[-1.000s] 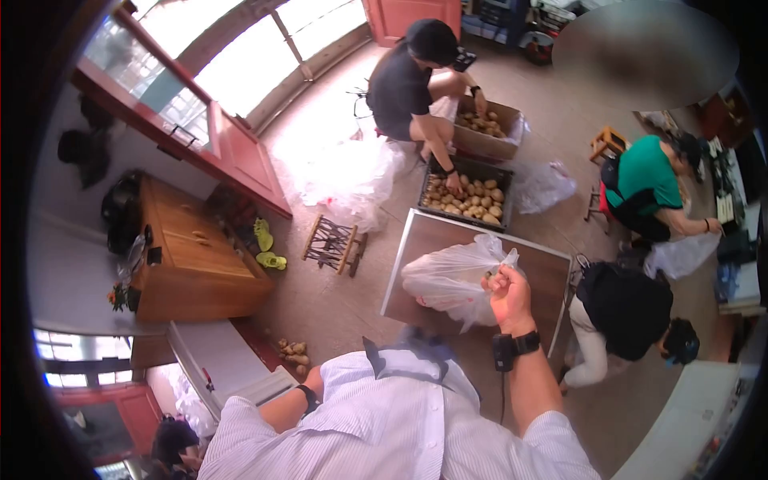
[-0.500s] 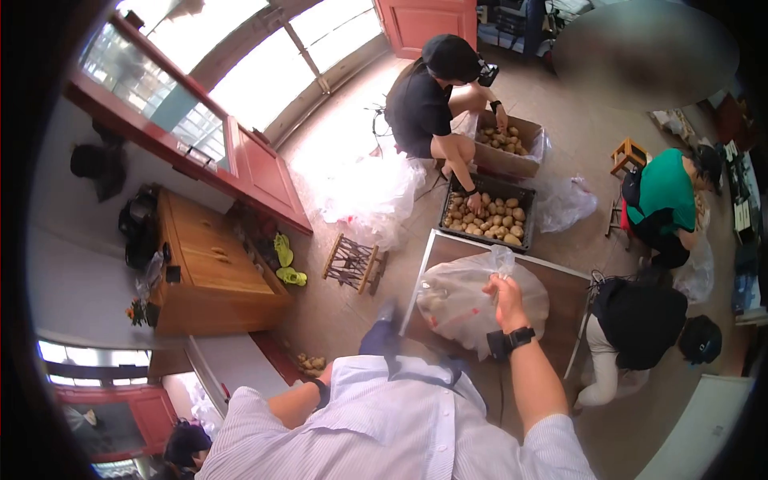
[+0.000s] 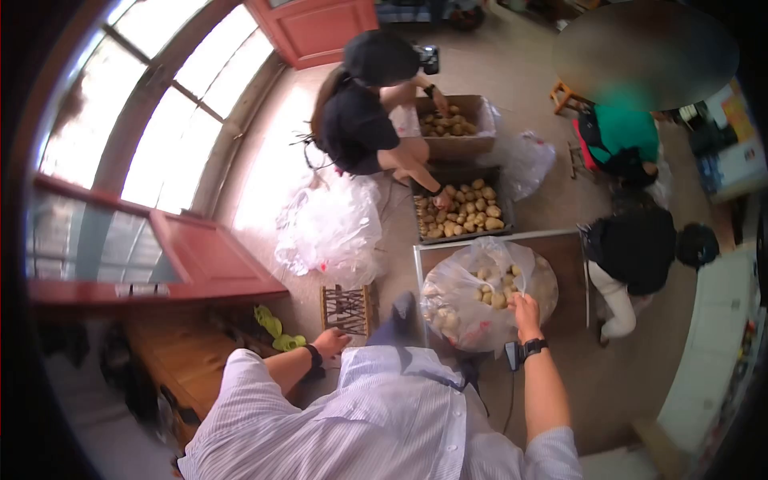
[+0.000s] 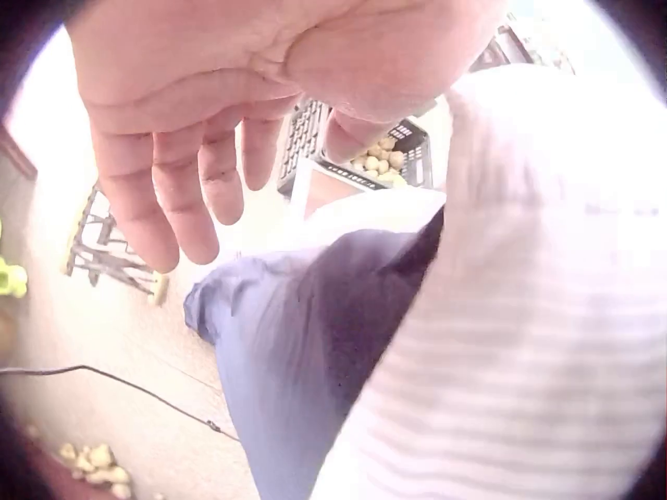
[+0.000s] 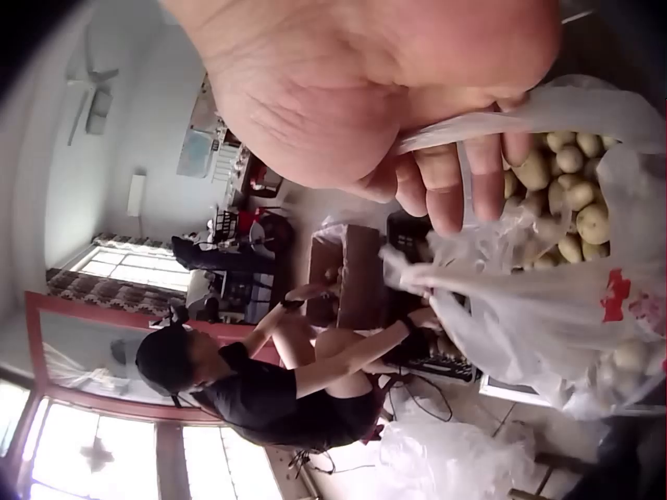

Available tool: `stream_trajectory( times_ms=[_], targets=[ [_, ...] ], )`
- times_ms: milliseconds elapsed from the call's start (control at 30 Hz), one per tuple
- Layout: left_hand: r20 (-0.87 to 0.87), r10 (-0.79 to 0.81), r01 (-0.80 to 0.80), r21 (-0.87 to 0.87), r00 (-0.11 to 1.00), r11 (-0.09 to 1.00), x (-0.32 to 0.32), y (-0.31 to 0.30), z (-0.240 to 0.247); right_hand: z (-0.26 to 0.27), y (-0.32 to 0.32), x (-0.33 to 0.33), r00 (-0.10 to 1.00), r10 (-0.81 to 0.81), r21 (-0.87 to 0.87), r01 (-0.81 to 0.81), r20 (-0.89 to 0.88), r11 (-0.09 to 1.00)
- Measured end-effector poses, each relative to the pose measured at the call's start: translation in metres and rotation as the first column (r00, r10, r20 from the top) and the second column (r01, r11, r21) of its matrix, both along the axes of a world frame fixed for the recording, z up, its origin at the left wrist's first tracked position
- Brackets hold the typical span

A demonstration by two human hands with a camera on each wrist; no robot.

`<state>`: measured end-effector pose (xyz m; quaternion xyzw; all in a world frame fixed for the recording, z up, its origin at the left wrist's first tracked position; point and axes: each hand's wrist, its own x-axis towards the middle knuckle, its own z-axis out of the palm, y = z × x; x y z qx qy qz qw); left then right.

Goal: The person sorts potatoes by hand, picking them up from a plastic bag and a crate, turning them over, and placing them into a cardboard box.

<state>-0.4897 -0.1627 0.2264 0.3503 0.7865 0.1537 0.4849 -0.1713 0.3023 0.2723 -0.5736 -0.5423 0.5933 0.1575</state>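
My right hand (image 3: 526, 314) pinches the rim of a thin white plastic bag (image 3: 450, 298), fingers curled over the film in the right wrist view. Through the bag's mouth several potatoes (image 5: 568, 172) show inside, and red print marks its side. It sits on a low brown board (image 3: 566, 260) with a pale edge. My left hand (image 3: 331, 342) hangs by my left leg, holding nothing. Its fingers (image 4: 182, 193) point loosely down in the left wrist view.
Beyond the board stand a black crate (image 3: 504, 234) and a cardboard box (image 3: 460, 149), both with potatoes. A crouching person (image 3: 356, 132) reaches into them. Loose plastic bags (image 3: 332, 228) and a small folding stool (image 3: 346, 310) lie left. Two more people work at right.
The bag's mouth has spread, so potatoes inside now show. My right hand has moved down toward the bag's right side. My left hand has come into sight, and the head view has turned.
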Motion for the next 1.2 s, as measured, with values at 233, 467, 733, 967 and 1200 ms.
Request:
stream_trajectory(
  times_ms=[233,467,733,967,1200],
  targets=[
    [0.166,0.171,-0.075,-0.469,0.971,0.880,-0.083,0.084,0.041,0.025,0.005,0.040,0.926,-0.007,0.193,-0.071,0.378,0.979],
    [0.037,-0.628,0.629,-0.092,0.777,0.772,-0.085,0.098,-0.025,0.027,-0.020,0.121,0.622,-0.344,0.560,-0.187,0.704,0.807],
    [0.080,-0.645,0.648,-0.009,0.760,0.762,-0.054,0.130,0.033,-0.019,-0.156,0.119,0.913,-0.211,0.372,0.072,0.348,0.925],
    [0.056,-0.500,0.489,-0.324,0.864,0.810,-0.048,0.137,0.075,-0.049,-0.343,0.095,0.945,0.191,-0.531,-0.022,0.265,0.847],
    [-0.098,-0.800,0.668,-0.494,0.593,0.556,-0.181,0.137,0.052,-0.050,-0.480,0.101,0.944,0.287,-0.597,-0.138,0.162,0.790]
  ],
)
